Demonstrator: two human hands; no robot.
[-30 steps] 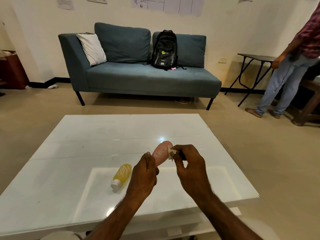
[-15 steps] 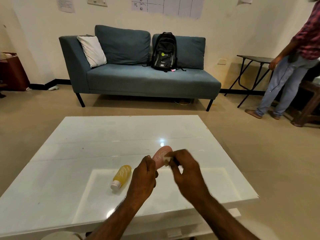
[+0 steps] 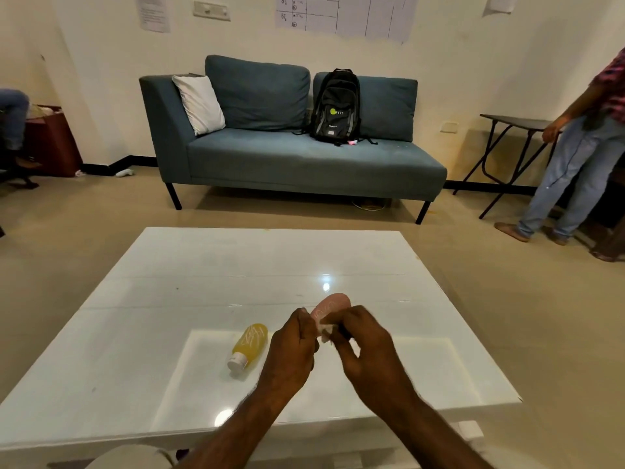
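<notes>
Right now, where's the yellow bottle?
In the head view, the yellow bottle lies on its side on the white table, just left of the left hand.

A lounge corner of an office: blue sofa with backpack, charts taped top centre.

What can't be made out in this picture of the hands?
Head view only.
Lower half of the pink bottle: hidden inside the left hand.
The small white piece the right hand pinches: blurred, unidentifiable.
Print on the yellow bottle: too small.
The standing person: cut by the right edge.
</notes>
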